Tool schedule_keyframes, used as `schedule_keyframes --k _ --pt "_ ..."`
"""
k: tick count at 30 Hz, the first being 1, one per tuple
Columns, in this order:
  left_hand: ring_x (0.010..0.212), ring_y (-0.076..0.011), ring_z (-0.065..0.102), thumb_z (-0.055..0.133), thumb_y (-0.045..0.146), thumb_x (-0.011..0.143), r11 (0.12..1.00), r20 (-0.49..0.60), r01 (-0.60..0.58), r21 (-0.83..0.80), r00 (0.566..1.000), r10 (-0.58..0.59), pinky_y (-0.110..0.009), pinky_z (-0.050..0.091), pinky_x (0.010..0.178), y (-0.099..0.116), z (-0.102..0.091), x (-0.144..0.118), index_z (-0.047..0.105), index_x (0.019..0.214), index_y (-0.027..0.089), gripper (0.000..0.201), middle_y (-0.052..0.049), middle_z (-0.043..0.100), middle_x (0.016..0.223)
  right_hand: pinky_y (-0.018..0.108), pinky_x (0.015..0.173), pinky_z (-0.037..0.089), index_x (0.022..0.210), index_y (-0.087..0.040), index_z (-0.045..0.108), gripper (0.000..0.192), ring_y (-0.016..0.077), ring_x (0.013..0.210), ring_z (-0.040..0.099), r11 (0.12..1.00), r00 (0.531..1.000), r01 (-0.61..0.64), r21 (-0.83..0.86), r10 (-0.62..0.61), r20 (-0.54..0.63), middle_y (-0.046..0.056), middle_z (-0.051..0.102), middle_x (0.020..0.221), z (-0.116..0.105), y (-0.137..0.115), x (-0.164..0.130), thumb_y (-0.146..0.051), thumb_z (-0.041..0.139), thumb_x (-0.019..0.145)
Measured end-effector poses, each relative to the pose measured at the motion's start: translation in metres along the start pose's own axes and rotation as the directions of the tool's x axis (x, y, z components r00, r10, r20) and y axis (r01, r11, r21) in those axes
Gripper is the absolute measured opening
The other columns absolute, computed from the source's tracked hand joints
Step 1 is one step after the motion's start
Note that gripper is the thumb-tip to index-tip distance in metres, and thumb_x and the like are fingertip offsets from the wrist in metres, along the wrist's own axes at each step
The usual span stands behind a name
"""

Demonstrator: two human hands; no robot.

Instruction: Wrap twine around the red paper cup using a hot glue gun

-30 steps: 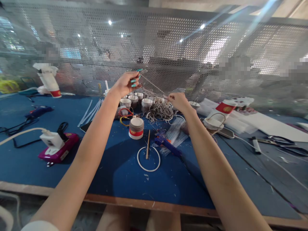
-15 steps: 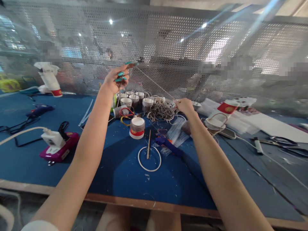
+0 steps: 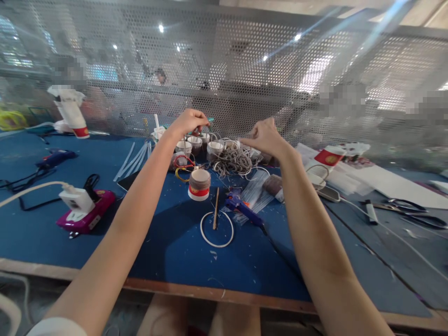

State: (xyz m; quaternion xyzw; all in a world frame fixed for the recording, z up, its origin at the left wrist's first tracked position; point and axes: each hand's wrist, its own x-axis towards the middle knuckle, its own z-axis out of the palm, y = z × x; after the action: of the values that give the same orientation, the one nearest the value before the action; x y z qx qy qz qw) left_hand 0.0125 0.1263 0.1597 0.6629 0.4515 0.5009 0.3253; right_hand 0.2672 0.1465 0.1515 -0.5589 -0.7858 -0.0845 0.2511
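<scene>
My left hand (image 3: 191, 122) is raised over the white-rimmed cups (image 3: 184, 148) at the back, its fingers pinched together on a thin grey cord (image 3: 185, 138). To the right, my right hand (image 3: 266, 136) hovers beside and above a tangled heap of grey cord (image 3: 233, 162), its fingers curled and thumb pointing left. Whatever lies between those fingers is too small to make out. In front of the heap stands a red-and-white paper cup (image 3: 199, 192), its upper part wrapped in grey cord. A wooden stick (image 3: 216, 208) lies across a white ring (image 3: 202, 232) nearer me.
A blue glue gun (image 3: 245, 209) lies right of the stick, with clear glue sticks (image 3: 257, 193) behind it. Red-and-yellow-handled scissors (image 3: 184, 162) lie by the cups. At left is a purple power strip (image 3: 100, 210); black-handled scissors (image 3: 409, 205) lie far right. Perforated metal mesh (image 3: 224, 70) rises behind.
My left hand has come lower and to the right, while my right hand has risen. The cord that was stretched taut between them no longer shows as a straight line.
</scene>
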Motion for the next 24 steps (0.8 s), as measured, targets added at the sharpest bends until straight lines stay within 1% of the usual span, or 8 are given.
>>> schedule_keyframes --k 2,5,7,10,12,16,20,24 --pt "0.041 -0.0038 0.039 0.058 0.005 0.088 1.000 0.052 -0.022 -0.018 0.998 0.023 -0.020 0.035 0.052 0.002 0.010 -0.002 0.063 0.064 0.013 0.026 0.006 0.044 0.043 0.048 0.100 0.049 0.105 -0.013 0.058 0.050 0.0316 0.119 0.055 0.975 0.989 0.071 0.213 -0.041 -0.142 0.018 0.057 0.122 0.008 -0.011 0.000 -0.051 0.073 0.076" --pt "0.038 -0.0046 0.038 0.057 0.005 0.089 0.997 0.151 -0.064 -0.041 0.986 0.070 -0.020 0.031 0.049 0.004 0.026 -0.003 0.061 0.062 0.014 0.028 0.006 0.045 0.041 0.041 0.091 0.054 0.120 -0.016 0.049 0.076 0.0278 0.113 0.060 0.834 0.994 0.108 0.541 -0.083 -0.071 0.016 0.057 0.125 0.025 -0.030 0.000 -0.051 0.083 0.062" --pt "0.039 -0.0055 0.040 0.058 0.006 0.089 0.995 0.210 -0.092 -0.039 0.973 0.098 -0.021 0.033 0.050 0.004 0.035 -0.002 0.060 0.062 0.014 0.028 0.005 0.046 0.042 0.037 0.085 0.056 0.117 -0.017 0.051 0.077 0.0253 0.105 0.063 0.759 0.993 0.107 0.642 -0.114 -0.030 0.013 0.062 0.118 0.033 -0.040 0.000 -0.049 0.087 0.057" --pt "0.042 -0.0073 0.044 0.062 0.008 0.088 0.990 0.192 -0.132 -0.041 0.972 0.137 -0.023 0.037 0.054 0.003 0.040 -0.001 0.058 0.065 0.015 0.023 0.005 0.048 0.043 0.033 0.075 0.056 0.089 -0.016 0.062 0.044 0.0199 0.084 0.066 0.724 0.993 0.076 0.685 -0.121 0.017 0.006 0.069 0.088 0.036 -0.047 0.002 -0.047 0.083 0.065" --pt "0.041 -0.0073 0.044 0.063 0.010 0.088 0.987 0.156 -0.155 -0.049 0.975 0.161 -0.024 0.038 0.056 0.003 0.038 0.000 0.057 0.067 0.016 0.023 0.005 0.049 0.044 0.029 0.068 0.054 0.071 -0.016 0.062 0.032 0.0152 0.066 0.063 0.707 0.995 0.037 0.706 -0.088 0.035 0.003 0.066 0.068 0.032 -0.045 0.002 -0.044 0.079 0.073" --pt "0.040 -0.0051 0.042 0.063 0.012 0.090 0.984 0.137 -0.162 -0.074 0.976 0.171 -0.022 0.034 0.053 0.004 0.025 0.001 0.053 0.063 0.016 0.029 0.006 0.047 0.044 0.022 0.048 0.042 0.060 -0.017 0.059 0.035 0.0079 0.044 0.048 0.672 0.999 -0.020 0.741 -0.024 0.049 -0.003 0.053 0.048 0.019 -0.032 -0.001 -0.042 0.075 0.079" --pt "0.038 -0.0030 0.039 0.065 0.010 0.088 0.985 0.079 -0.156 -0.077 0.984 0.162 -0.021 0.030 0.051 0.002 0.015 0.002 0.053 0.058 0.015 0.032 0.006 0.045 0.043 0.019 0.038 0.028 0.059 -0.017 0.057 0.045 0.0045 0.034 0.035 0.653 0.999 -0.034 0.757 0.019 0.029 -0.007 0.042 0.039 0.010 -0.024 -0.005 -0.054 0.071 0.081" --pt "0.039 -0.0033 0.039 0.067 0.012 0.087 0.988 0.073 -0.140 -0.059 0.987 0.144 -0.021 0.033 0.052 -0.004 0.008 0.006 0.056 0.058 0.014 0.031 0.005 0.046 0.043 0.019 0.037 0.028 0.059 -0.018 0.055 0.048 0.0044 0.033 0.033 0.651 0.992 -0.069 0.756 0.122 -0.014 -0.007 0.041 0.039 0.013 -0.020 -0.005 -0.058 0.068 0.081"
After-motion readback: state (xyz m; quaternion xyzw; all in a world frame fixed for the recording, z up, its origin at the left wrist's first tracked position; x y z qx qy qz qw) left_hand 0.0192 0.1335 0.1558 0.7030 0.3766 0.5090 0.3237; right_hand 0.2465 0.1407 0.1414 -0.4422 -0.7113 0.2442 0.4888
